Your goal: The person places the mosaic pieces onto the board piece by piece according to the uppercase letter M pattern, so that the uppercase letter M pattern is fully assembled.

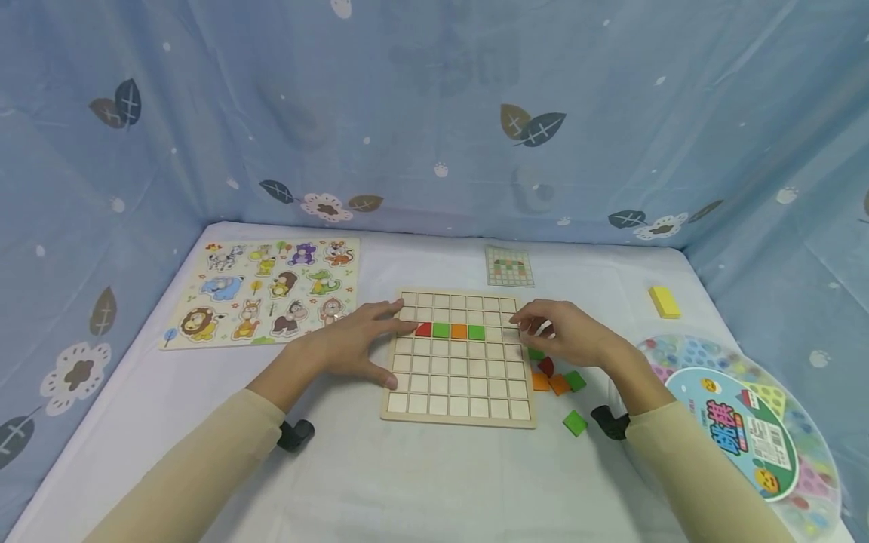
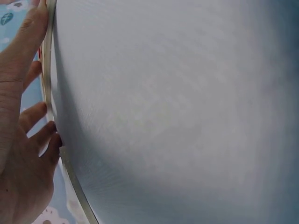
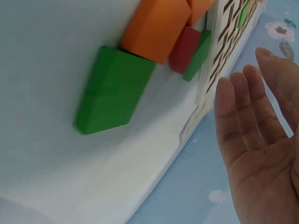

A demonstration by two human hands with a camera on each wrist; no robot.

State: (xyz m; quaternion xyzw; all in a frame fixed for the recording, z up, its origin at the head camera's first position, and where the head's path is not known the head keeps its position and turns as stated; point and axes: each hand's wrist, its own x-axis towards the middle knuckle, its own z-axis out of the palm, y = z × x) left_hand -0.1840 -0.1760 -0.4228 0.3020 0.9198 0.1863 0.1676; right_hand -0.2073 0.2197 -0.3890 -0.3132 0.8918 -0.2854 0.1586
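A wooden grid board [image 1: 458, 421] lies on the white table. Along one row sit a red curved-edge tile [image 1: 424, 329], a green tile [image 1: 441, 330], an orange tile [image 1: 459, 332] and another green tile [image 1: 477, 332]. My left hand [image 1: 349, 339] spreads its fingers at the board's left edge, with the thumb near the lower left side. Over the right edge hovers my right hand [image 1: 566, 332], fingers loosely bent; in the right wrist view its palm [image 3: 261, 172] shows nothing held. Beneath and beside it are loose orange tiles [image 1: 560, 385], a red piece [image 1: 546, 366] and green tiles [image 1: 575, 423].
A small pattern card [image 1: 509, 267] lies behind the board. An animal puzzle board [image 1: 265, 294] is at the left. To the right are a yellow block [image 1: 664, 302] and a round clear game case [image 1: 740, 430]. Blue curtains [image 1: 434, 113] surround the table.
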